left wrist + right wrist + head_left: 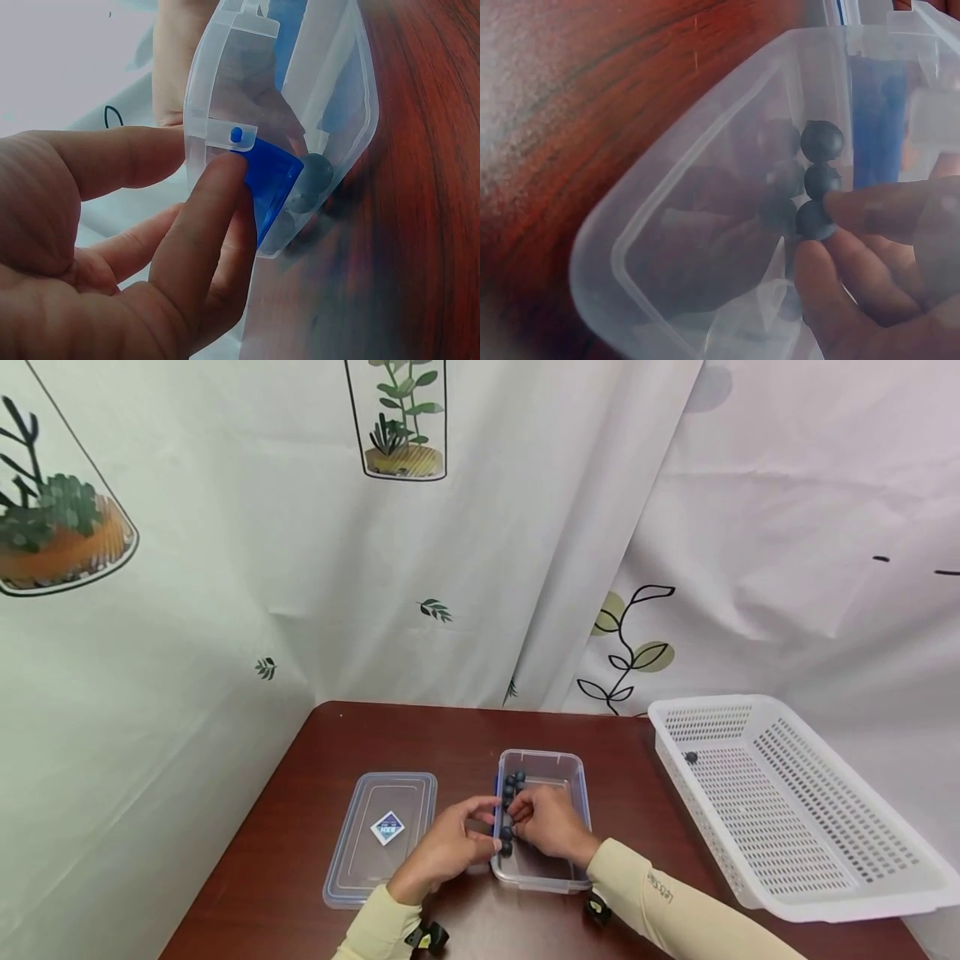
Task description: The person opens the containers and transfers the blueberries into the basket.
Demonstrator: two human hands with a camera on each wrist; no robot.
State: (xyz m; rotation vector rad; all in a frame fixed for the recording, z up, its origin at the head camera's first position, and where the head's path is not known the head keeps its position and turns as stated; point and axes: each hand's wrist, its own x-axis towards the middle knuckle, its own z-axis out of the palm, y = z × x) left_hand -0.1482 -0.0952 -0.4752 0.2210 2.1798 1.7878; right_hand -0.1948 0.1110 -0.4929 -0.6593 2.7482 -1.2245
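Note:
A clear plastic food container point(542, 883) stands on the table with a row of blueberries point(508, 792) along its left wall. My right hand point(551, 822) reaches inside. Its thumb and index finger pinch one blueberry point(814, 220), in line with two others in the right wrist view. My left hand point(450, 843) is at the container's left wall, thumb at the rim and fingers against the blue latch point(271, 176) outside. The left wrist view shows dark berries through the wall near the container's bottom.
The container's clear lid point(352, 860), with a blue-and-white sticker, lies left of my left hand. A white perforated basket point(697, 814) stands at the right with one blueberry point(691, 757) inside. Behind the brown table point(615, 760) hangs a printed white curtain point(480, 543).

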